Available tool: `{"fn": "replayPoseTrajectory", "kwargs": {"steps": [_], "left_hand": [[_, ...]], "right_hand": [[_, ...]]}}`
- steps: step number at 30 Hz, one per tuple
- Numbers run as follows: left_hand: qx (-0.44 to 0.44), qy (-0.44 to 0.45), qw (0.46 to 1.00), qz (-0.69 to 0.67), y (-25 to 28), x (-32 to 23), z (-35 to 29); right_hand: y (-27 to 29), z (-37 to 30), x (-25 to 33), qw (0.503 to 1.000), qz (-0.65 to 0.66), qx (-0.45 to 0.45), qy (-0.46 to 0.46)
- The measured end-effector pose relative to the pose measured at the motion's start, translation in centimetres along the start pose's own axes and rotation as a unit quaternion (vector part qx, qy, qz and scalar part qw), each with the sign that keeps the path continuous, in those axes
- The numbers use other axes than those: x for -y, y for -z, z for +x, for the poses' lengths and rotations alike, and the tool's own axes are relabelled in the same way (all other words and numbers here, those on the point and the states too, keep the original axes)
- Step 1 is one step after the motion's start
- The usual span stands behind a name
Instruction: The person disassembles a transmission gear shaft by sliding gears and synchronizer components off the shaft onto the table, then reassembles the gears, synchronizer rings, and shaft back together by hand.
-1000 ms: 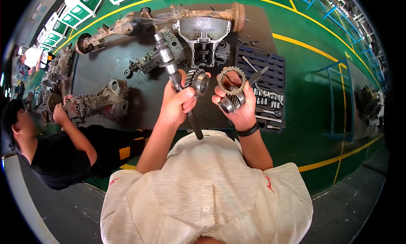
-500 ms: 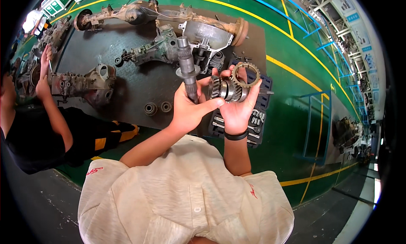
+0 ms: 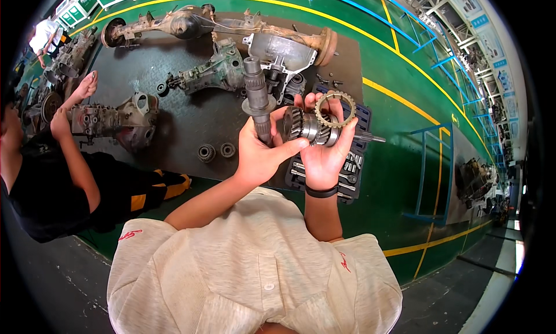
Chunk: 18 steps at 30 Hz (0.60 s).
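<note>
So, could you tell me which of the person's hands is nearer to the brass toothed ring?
Right. The right hand holds the brass toothed ring at its fingertips; the left hand grips the shaft beside it.

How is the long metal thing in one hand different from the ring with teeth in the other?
The shaft in the left hand is long, dark and upright. The toothed ring, at the right hand's fingertips, is round, hollow and brassy. Both are metal parts held above the mat.

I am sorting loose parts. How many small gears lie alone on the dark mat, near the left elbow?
2. One small gear lies on the dark mat; the second gear lies just right of it. Others may be hidden behind the hands.
</note>
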State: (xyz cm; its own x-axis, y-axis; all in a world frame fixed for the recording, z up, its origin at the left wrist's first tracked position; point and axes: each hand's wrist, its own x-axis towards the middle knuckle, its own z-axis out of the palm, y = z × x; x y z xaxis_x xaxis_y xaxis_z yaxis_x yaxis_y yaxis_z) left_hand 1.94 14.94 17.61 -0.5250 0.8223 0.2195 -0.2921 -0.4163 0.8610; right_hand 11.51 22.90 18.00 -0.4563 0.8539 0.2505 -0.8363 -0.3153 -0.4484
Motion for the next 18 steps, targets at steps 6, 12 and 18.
{"fn": "replayPoseTrajectory", "kwargs": {"steps": [6,12,18], "left_hand": [[0.015,-0.002,1.000,-0.019,-0.1,0.0,0.4],[-0.045,0.079,0.996,0.007,0.9,-0.6,-0.2],[-0.029,0.035,0.998,-0.035,1.3,-2.4,0.4]], "right_hand": [[0.2,0.3,0.1,1.000,0.013,-0.015,0.000],[0.6,0.3,-0.1,0.999,0.036,-0.021,-0.034],[1.1,-0.7,0.6,0.995,0.045,-0.053,-0.066]]}}
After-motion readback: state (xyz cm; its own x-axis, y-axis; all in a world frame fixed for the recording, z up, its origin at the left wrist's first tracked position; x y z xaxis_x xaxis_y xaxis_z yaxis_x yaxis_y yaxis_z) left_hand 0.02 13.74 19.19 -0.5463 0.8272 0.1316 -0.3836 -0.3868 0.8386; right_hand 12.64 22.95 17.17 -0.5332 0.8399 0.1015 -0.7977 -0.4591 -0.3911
